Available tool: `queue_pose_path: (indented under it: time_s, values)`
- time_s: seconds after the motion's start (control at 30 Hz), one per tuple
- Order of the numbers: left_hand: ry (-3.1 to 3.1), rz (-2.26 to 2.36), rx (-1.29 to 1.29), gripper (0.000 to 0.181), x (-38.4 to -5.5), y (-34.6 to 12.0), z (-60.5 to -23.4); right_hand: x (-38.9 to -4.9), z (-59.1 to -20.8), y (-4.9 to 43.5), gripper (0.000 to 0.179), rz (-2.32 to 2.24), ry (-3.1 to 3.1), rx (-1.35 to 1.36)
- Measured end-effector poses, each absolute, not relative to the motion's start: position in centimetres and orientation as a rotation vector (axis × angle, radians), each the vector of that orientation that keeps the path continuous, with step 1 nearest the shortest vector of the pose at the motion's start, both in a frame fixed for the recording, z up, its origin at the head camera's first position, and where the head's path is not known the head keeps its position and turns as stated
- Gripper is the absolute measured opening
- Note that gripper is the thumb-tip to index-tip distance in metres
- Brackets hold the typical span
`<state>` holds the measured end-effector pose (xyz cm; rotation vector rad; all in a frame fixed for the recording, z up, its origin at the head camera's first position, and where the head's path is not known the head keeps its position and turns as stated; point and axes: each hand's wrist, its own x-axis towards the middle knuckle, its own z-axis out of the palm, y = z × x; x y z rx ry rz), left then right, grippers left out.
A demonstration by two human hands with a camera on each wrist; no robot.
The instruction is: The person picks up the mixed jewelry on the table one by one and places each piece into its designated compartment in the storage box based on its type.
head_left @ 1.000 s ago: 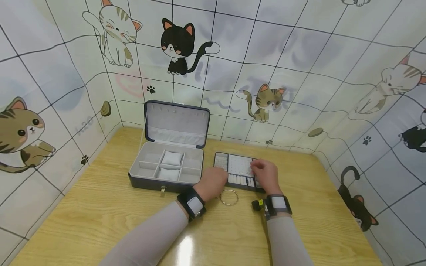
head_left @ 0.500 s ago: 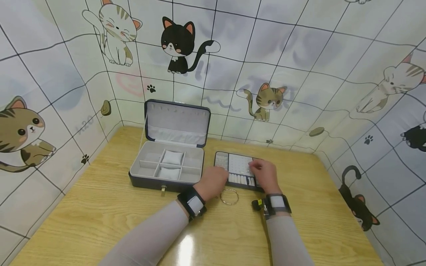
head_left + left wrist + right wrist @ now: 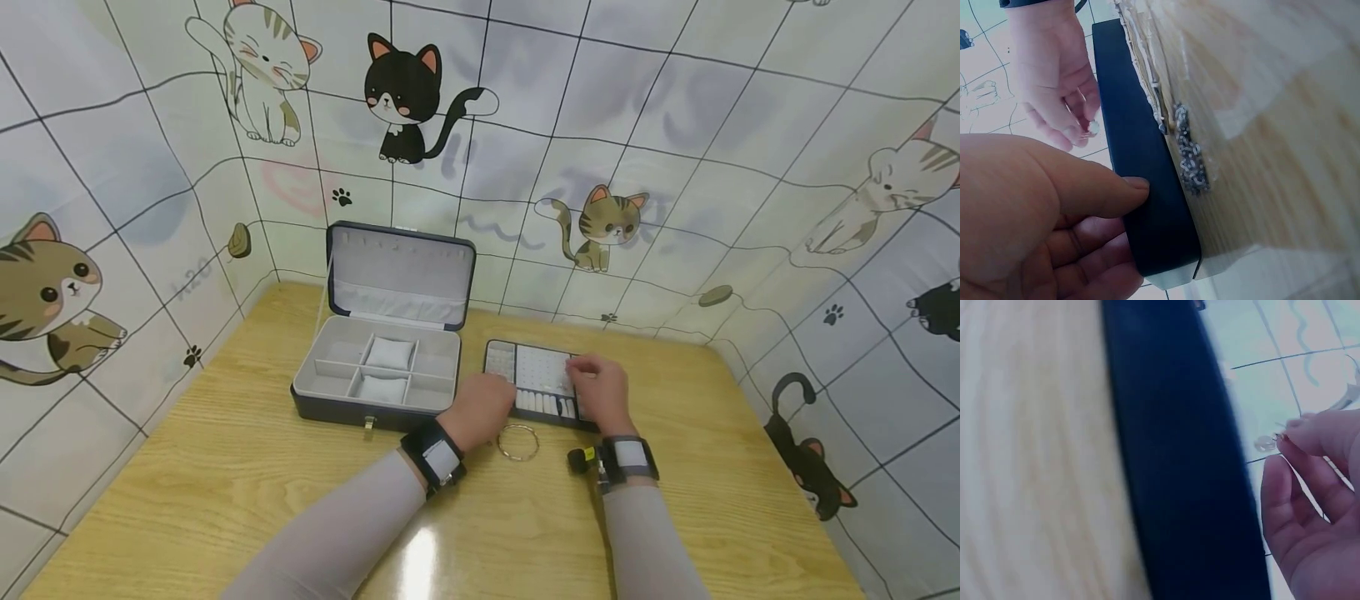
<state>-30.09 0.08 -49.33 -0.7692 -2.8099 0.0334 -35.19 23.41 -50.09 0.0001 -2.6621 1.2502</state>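
My left hand (image 3: 486, 410) grips the left front of a dark jewelry tray (image 3: 546, 417). In the left wrist view its thumb lies on the tray's dark side (image 3: 1147, 144), with the other fingers curled at the far edge. My right hand (image 3: 603, 392) is over the tray's right part, by the white panel with rows of holes (image 3: 542, 367). Between thumb and forefinger it pinches a small earring (image 3: 1266, 444) with a pale round piece and thin metal. The tray's right end is partly hidden by this hand. White ring rolls (image 3: 536, 404) line the tray's front.
An open jewelry box (image 3: 337, 412) with two white cushions in its compartments stands left of the tray. A gold bangle (image 3: 519, 457) lies on the wooden table (image 3: 510, 533) before the tray. Beside it is a silver chain (image 3: 1191, 150). A cat-print sheet (image 3: 510, 150) hangs behind.
My right hand has shifted slightly left and then back right over the panel, still pinching the earring. The left hand keeps its grip on the tray.
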Motion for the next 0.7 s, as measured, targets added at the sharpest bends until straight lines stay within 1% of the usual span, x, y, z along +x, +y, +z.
queue_pose_path:
  time_s: [0.1, 0.2, 0.7]
  values:
    - [-2.815, 0.022, -0.771, 0.01, -30.15, 0.04, -49.37, -35.38, -50.1, 23.82, 0.02, 1.47, -2.562, -0.075]
    - [-2.821, 0.014, -0.776, 0.011, -30.23, 0.02, -49.42, -35.44, -50.08, 24.02, 0.021, 1.622, -2.494, -0.076]
    - [-2.827, -0.001, -0.79, 0.011, -30.37, -0.04, -49.57, -35.29, -50.06, 23.52, 0.023, 1.529, -2.669, -0.07]
